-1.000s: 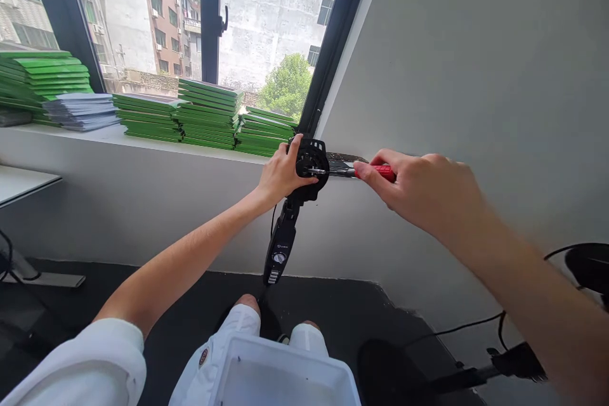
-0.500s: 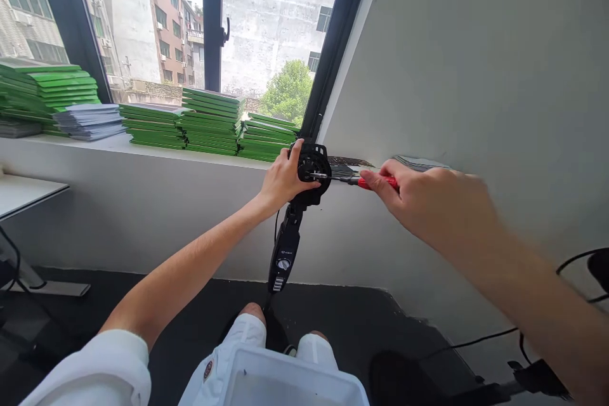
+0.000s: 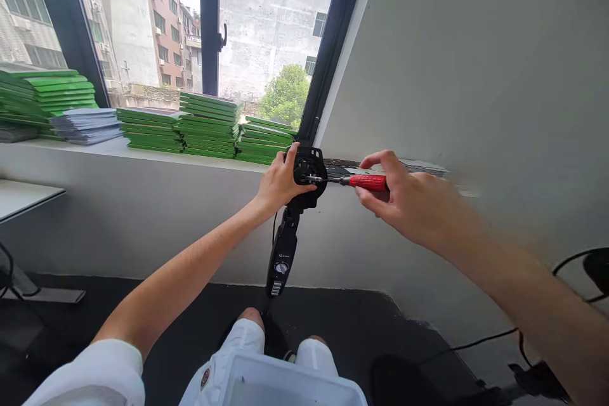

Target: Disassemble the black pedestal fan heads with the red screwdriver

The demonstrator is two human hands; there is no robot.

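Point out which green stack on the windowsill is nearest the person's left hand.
The rightmost green stack, just behind the left hand in this view; the other green stacks sit farther left along the windowsill.

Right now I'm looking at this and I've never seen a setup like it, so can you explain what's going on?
There's no machine arm here: these are a person's bare hands, seen from a camera worn on the head, looking forward and down. The left hand holds a round black housing atop a black column with a dial. The right hand is at a red-handled screwdriver, thumb and forefinger spread around it; I can't see whether the other fingers grip. Its shaft points into the housing. Behind, green stacks and a whitish stack lie on the windowsill. A white tray shows at the bottom.
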